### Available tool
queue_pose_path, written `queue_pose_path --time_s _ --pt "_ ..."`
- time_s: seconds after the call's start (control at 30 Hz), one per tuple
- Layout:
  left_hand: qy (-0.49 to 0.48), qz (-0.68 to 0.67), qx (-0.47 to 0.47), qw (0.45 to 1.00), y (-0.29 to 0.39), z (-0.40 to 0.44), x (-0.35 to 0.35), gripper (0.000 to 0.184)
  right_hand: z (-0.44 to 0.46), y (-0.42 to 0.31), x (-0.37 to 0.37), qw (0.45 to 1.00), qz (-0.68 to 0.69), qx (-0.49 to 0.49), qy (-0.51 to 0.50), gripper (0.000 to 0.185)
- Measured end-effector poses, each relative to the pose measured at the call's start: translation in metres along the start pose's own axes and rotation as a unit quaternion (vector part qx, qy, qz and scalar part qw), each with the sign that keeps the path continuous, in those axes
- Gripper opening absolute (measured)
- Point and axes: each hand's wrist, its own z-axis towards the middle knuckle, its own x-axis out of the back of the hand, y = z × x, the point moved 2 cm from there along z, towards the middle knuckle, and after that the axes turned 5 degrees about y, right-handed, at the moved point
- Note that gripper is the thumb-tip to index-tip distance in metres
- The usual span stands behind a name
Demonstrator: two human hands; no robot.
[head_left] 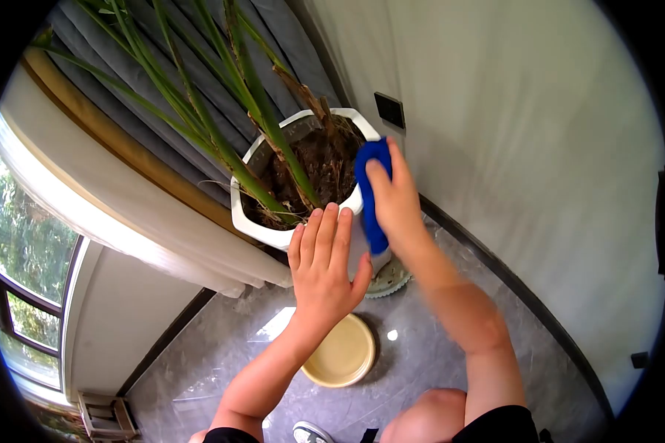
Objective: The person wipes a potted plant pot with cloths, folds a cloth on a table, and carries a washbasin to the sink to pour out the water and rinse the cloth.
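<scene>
A white angular plant pot (268, 235) stands in the corner, filled with brown soil (325, 166) and tall green stems (262, 111). My left hand (324, 258) lies with fingers outstretched against the pot's near rim. In my right hand (397, 196) is a blue cloth (373, 199), pressed against the right side of the pot, its lower end hanging down. The thumb lies over the cloth and the other fingers are partly hidden behind it. Below the pot, part of a saucer (391, 280) shows between my arms.
A yellow basin (340, 353) sits on the grey tiled floor (192, 369) below my left forearm. Grey curtains (177, 59) and a white curtain (137, 214) hang behind and left of the pot. A dark wall socket (389, 111) is on the wall at right. A small wooden stool (105, 417) stands lower left.
</scene>
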Motion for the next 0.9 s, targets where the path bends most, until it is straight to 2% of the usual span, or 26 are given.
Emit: queue_pose_path --time_s 0.03,0.07,0.13,0.17,0.23,0.37,0.43,0.5,0.57,0.63,0.67,0.7,0.73,0.83,0.9 --pt "-0.002 0.000 0.000 1.000 0.000 -0.001 0.001 0.073 0.026 0.007 -0.005 1.000 0.011 -0.018 -0.004 0.063" --pt "-0.003 -0.006 0.002 1.000 0.000 0.000 0.001 0.073 0.052 -0.001 -0.010 0.995 0.024 -0.089 -0.041 0.054" --pt "-0.003 -0.008 0.001 1.000 0.001 0.000 0.004 0.074 0.098 -0.011 -0.016 0.976 0.037 -0.163 -0.138 0.040" --pt "0.000 -0.008 0.000 1.000 0.000 0.002 0.004 0.074 0.124 -0.005 -0.023 0.953 0.026 -0.232 -0.191 0.033" --pt "-0.005 -0.008 -0.004 1.000 0.001 0.001 0.005 0.074 0.148 0.006 -0.033 0.929 0.053 -0.264 -0.254 0.033" --pt "-0.018 -0.012 -0.005 1.000 0.001 0.001 0.008 0.075 0.135 0.016 -0.026 0.919 0.047 -0.323 -0.220 0.034" --pt "-0.017 -0.006 -0.007 1.000 0.002 0.002 0.009 0.077 0.109 0.027 -0.016 0.888 0.215 -0.349 -0.206 0.048" --pt "-0.020 -0.008 -0.009 1.000 0.001 0.003 0.007 0.077 0.074 0.050 -0.004 0.914 0.248 -0.295 -0.125 0.054" --pt "-0.019 -0.008 -0.006 1.000 0.002 0.002 0.007 0.078 0.033 0.065 0.008 0.917 0.266 -0.277 -0.104 0.065" --pt "-0.021 -0.009 -0.004 1.000 0.003 0.001 0.006 0.078 0.005 0.094 0.009 0.980 0.186 -0.048 -0.051 0.065" --pt "-0.020 -0.009 -0.001 1.000 0.003 0.001 0.005 0.078 -0.010 0.092 0.010 0.980 0.185 -0.050 -0.049 0.065" --pt "-0.017 -0.009 0.001 1.000 0.003 0.002 0.005 0.078 -0.024 0.079 0.011 0.990 0.097 0.089 -0.048 0.062" --pt "-0.021 -0.017 0.002 1.000 0.003 0.003 0.007 0.075 -0.040 0.067 0.008 0.973 0.007 0.225 -0.047 0.061" --pt "-0.029 -0.039 0.001 0.999 -0.004 0.003 0.011 0.071 -0.066 0.046 -0.007 0.934 -0.072 0.351 -0.016 0.065" --pt "-0.041 -0.075 0.012 0.996 -0.012 0.000 0.024 0.066 -0.052 0.030 -0.006 0.915 -0.067 0.398 -0.002 0.059"
